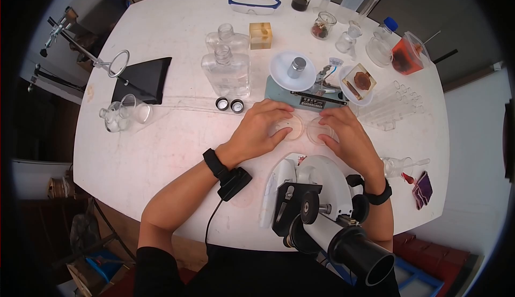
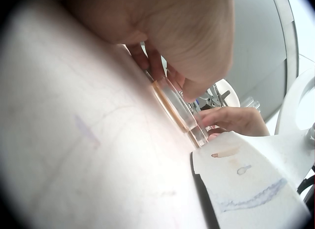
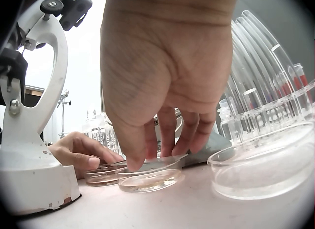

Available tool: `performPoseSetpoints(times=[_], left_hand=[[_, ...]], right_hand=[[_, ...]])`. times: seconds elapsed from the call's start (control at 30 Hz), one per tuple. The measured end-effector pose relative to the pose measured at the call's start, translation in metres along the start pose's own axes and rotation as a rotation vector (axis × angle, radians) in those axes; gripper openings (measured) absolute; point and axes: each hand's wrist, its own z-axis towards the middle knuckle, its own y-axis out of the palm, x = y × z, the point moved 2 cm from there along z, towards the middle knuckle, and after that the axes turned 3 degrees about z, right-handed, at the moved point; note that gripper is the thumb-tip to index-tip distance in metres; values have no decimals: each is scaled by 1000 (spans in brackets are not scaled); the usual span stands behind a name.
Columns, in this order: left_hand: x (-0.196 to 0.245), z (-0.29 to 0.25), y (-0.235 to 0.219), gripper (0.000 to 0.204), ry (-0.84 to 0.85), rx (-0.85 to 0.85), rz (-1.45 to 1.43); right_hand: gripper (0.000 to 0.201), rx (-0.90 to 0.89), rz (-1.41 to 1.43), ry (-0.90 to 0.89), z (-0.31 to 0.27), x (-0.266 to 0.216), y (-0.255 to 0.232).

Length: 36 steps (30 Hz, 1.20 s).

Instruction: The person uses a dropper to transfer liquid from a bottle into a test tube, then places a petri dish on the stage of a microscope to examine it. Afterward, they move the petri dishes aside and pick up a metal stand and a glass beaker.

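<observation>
Two clear, shallow petri dishes sit side by side on the white table, between the microscope (image 1: 316,190) and the green-based balance (image 1: 279,94). My left hand (image 1: 257,128) holds the left petri dish (image 1: 293,129) at its rim, thumb on the near side and fingers beyond; a thin amber layer shows in this dish in the left wrist view. Across from it, my right hand (image 1: 351,136) grips the right petri dish (image 1: 317,132). In the right wrist view, its thumb lies on the near rim of that dish (image 3: 150,181), with the fingers spread along the far side.
Another petri dish (image 3: 261,177) lies right of my right hand, before the test tube rack (image 1: 394,109). Two black caps (image 1: 229,105) and clear bottles (image 1: 228,72) stand left of the balance. A weight (image 1: 296,67) rests on its left pan. Glass beakers (image 1: 131,112) sit far left.
</observation>
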Motion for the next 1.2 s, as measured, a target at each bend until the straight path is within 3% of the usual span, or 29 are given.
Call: performPoseSetpoints(times=[1.2], left_hand=[[1, 0, 0, 27, 34, -2, 9]], right_hand=[[29, 18, 38, -14, 1, -1, 3]])
